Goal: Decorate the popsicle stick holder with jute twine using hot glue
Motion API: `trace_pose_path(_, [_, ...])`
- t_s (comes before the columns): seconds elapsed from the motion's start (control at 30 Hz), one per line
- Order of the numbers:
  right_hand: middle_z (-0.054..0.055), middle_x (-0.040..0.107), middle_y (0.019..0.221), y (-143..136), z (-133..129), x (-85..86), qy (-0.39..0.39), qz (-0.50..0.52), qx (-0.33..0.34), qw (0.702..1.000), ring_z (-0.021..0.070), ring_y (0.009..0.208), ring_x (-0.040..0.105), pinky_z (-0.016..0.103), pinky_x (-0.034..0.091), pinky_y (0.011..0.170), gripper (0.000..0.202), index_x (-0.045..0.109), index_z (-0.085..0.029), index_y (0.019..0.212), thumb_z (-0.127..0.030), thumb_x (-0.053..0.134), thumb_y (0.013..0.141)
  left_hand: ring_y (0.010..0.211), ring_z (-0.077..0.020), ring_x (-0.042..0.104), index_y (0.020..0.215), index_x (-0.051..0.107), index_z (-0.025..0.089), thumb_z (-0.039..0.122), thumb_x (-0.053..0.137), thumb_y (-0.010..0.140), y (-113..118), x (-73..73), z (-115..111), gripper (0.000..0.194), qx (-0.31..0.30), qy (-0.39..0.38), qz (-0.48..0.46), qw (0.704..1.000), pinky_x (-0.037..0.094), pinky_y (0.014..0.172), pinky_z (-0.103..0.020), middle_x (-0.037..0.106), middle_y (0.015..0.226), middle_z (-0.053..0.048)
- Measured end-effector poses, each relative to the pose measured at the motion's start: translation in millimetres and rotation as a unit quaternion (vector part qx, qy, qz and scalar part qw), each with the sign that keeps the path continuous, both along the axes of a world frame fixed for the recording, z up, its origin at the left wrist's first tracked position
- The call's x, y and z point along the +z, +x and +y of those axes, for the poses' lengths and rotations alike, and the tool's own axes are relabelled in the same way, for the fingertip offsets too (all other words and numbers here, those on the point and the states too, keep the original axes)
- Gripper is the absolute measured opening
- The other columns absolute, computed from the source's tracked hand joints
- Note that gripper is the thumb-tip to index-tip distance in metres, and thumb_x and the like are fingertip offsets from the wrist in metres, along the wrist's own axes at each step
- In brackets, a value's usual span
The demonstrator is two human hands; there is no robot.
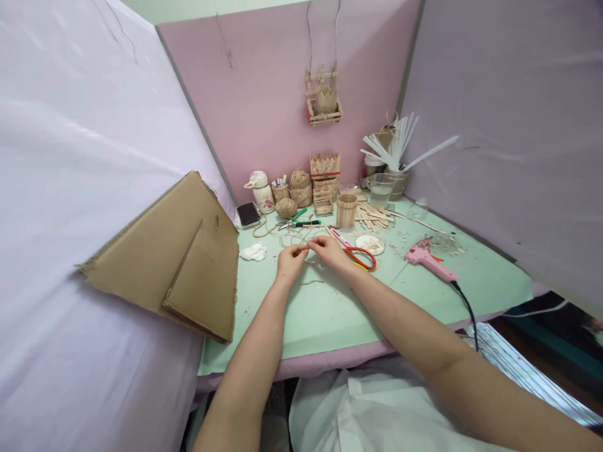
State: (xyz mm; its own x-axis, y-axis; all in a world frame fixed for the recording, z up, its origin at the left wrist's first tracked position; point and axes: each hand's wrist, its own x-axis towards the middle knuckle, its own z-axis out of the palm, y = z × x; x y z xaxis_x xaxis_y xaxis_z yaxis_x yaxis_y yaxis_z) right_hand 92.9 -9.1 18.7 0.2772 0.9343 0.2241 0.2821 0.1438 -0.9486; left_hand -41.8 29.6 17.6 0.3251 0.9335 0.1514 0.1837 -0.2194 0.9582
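Note:
Above the middle of the green tabletop (325,314), my left hand (291,260) and my right hand (326,251) meet at the fingertips. Both are closed in a pinch. Thin twine (313,282) lies just below them and more strands show behind; what sits between the fingertips is too small to make out. Red-handled scissors (365,257) lie right beside my right wrist. A pink cutter (340,237) is behind my right hand. Crumpled white tissue (253,252) rests left of my left hand.
Cardboard (202,263) leans at the left. A pink glue gun (431,260) with a black cord lies right. Behind are a stick cup (347,210), loose sticks (372,216), a twine ball (286,208), pliers (306,223), a phone (248,215), a white bottle (260,191) and a water cup (380,191).

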Motion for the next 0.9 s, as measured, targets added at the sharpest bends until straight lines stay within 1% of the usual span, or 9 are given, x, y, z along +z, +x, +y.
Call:
trace_pose_path(0.1, [0.001, 0.062, 0.072, -0.6, 0.4, -0.1, 0.014, 0.021, 0.013, 1.0, 0.0151, 0.07, 0.054, 0.028, 0.042, 0.068, 0.019, 0.06, -0.018, 0.072, -0.036, 0.057, 0.073, 0.067, -0.0142, 0.057, 0.077, 0.072, 0.015, 0.023, 0.065, 0.067, 0.2, 1.3, -1.0, 0.015, -0.007, -0.008, -0.004, 1.0, 0.043, 0.069, -0.027, 0.069, 0.073, -0.004])
trace_pose_path(0.2, [0.0, 0.059, 0.07, -2.0, -0.2, 0.7, 0.018, 0.014, 0.009, 1.0, 0.0147, 0.068, 0.053, 0.028, 0.042, 0.068, 0.019, 0.059, -0.018, 0.071, -0.037, 0.056, 0.074, 0.069, -0.0145, 0.058, 0.077, 0.072, 0.015, 0.025, 0.065, 0.067, 0.3, 4.7, -3.0, 0.015, -0.003, -0.012, -0.017, 1.0, 0.044, 0.069, -0.027, 0.069, 0.075, -0.004])
trace_pose_path(0.4, [0.0, 0.059, 0.069, -3.1, 0.1, 1.9, 0.026, 0.003, 0.007, 1.0, 0.0146, 0.068, 0.052, 0.028, 0.041, 0.07, 0.018, 0.06, -0.018, 0.072, -0.035, 0.056, 0.073, 0.065, -0.0125, 0.055, 0.074, 0.069, 0.014, 0.03, 0.066, 0.067, 0.1, 11.3, -7.0, 0.018, 0.013, -0.051, -0.055, 0.997, 0.042, 0.065, -0.025, 0.067, 0.071, -0.003])
trace_pose_path(0.57, [0.0, 0.059, 0.069, -2.5, 2.2, -0.4, 0.026, 0.002, -0.002, 1.0, 0.015, 0.069, 0.053, 0.028, 0.041, 0.069, 0.016, 0.061, -0.018, 0.073, -0.032, 0.055, 0.073, 0.064, -0.0127, 0.054, 0.073, 0.068, 0.015, 0.03, 0.067, 0.066, 0.9, 9.0, -5.6, 0.017, 0.028, -0.055, -0.068, 0.996, 0.04, 0.06, -0.024, 0.066, 0.069, -0.002])
trace_pose_path(0.8, [0.0, 0.059, 0.068, -2.6, 2.1, -3.1, 0.016, 0.0, -0.001, 1.0, 0.015, 0.068, 0.053, 0.028, 0.041, 0.067, 0.02, 0.061, -0.018, 0.071, -0.036, 0.055, 0.074, 0.07, -0.0145, 0.057, 0.073, 0.068, 0.016, 0.026, 0.066, 0.067, 2.2, 4.7, -2.5, 0.012, 0.043, -0.028, -0.08, 0.995, 0.043, 0.068, -0.026, 0.067, 0.073, -0.002])
trace_pose_path(0.9, [0.0, 0.059, 0.066, -2.5, 2.7, -3.1, 0.011, -0.005, 0.003, 1.0, 0.0153, 0.069, 0.053, 0.028, 0.041, 0.067, 0.022, 0.061, -0.017, 0.07, -0.037, 0.055, 0.075, 0.071, -0.0141, 0.057, 0.072, 0.067, 0.016, 0.026, 0.066, 0.066, 2.4, 4.8, -1.9, 0.012, 0.032, -0.017, -0.096, 0.995, 0.043, 0.07, -0.026, 0.066, 0.072, -0.002])
